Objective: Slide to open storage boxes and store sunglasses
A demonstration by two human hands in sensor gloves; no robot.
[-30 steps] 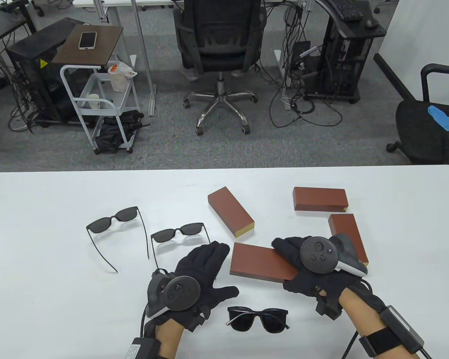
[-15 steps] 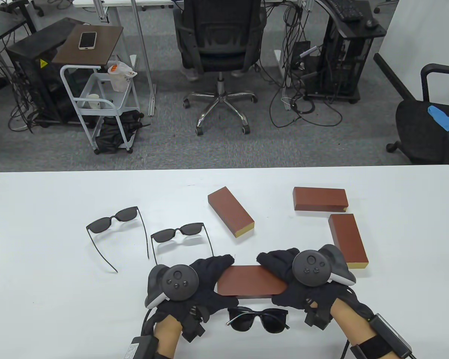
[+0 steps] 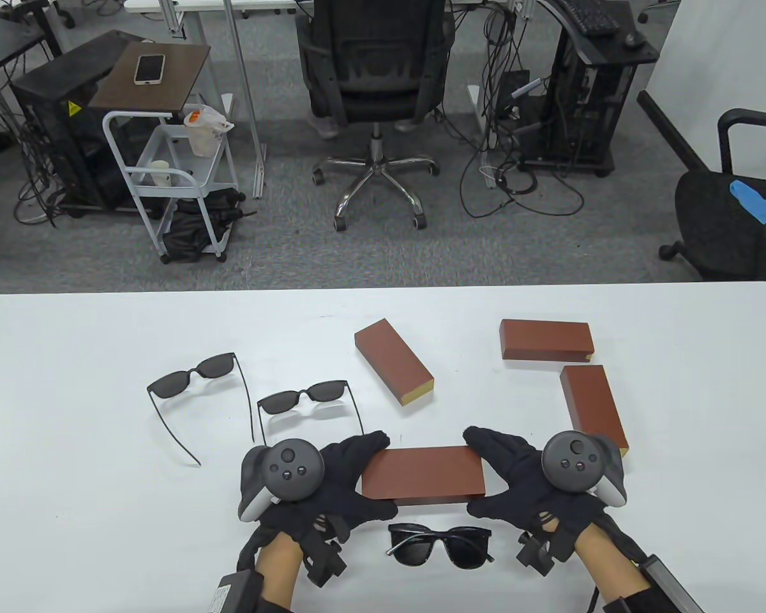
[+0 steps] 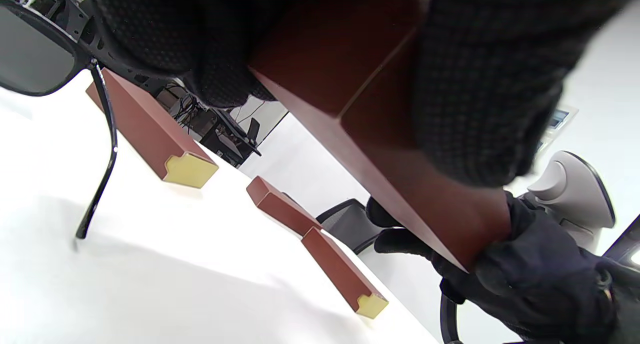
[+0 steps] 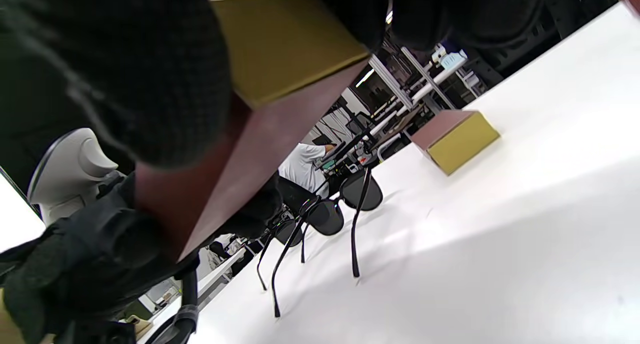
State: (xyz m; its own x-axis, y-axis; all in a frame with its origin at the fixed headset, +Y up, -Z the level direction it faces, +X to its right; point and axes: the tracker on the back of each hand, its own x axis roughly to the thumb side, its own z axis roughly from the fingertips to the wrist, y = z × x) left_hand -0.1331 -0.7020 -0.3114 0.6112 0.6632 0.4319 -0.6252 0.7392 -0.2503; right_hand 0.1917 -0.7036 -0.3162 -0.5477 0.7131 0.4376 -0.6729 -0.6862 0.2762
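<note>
Both hands [image 3: 332, 472] now hold box [image 3: 424, 472] over white table [image 3: 70, 383].

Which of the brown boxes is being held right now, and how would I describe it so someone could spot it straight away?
On the white table, look at the near edge where the two gloved hands meet. The held box sits lengthwise between the left hand and right hand, just beyond the folded sunglasses. The three other brown boxes lie untouched farther back.

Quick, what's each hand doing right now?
Left hand: grips the left end of the brown storage box.
Right hand: grips its right end.
</note>
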